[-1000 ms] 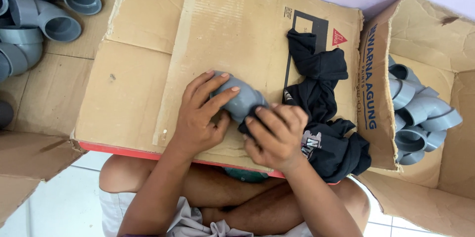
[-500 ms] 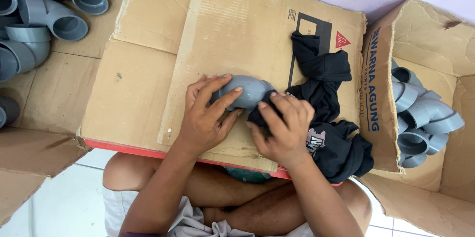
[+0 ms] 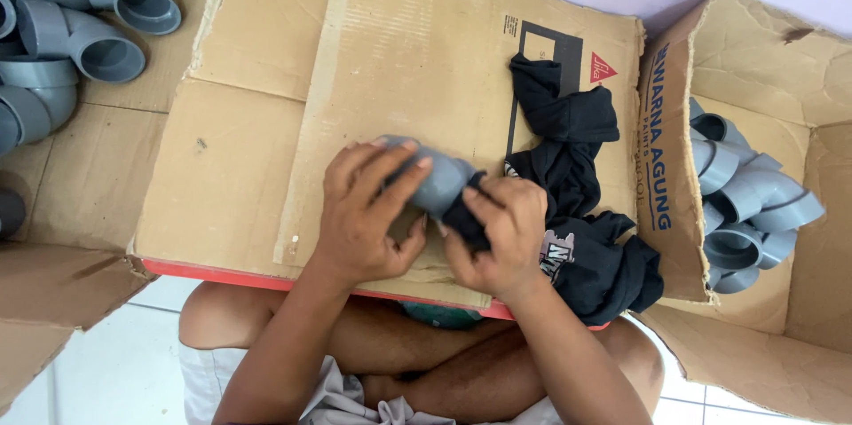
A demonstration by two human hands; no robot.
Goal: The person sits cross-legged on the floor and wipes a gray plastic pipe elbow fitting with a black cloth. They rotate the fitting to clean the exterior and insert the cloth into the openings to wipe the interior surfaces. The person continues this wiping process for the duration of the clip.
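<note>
My left hand [image 3: 366, 212] grips a grey plastic pipe elbow [image 3: 437, 184] over a flattened cardboard box [image 3: 311, 106] that rests across my lap. My right hand [image 3: 495, 234] pinches a fold of black cloth [image 3: 568, 185] and presses it against the open end of the elbow. The cloth trails away to the right over the cardboard, bunched in dark folds with a pale print near my right wrist. My fingers hide most of the elbow.
An open carton [image 3: 763, 301] at the right holds several grey pipe elbows [image 3: 741, 203]. More grey elbows [image 3: 71, 35] lie in a carton at the upper left. My crossed legs [image 3: 399, 363] and a white tiled floor [image 3: 106, 354] show below.
Both hands have turned the elbow and shifted slightly. My right hand has slid the cloth to the elbow's end, and my left fingers now wrap further over it.
</note>
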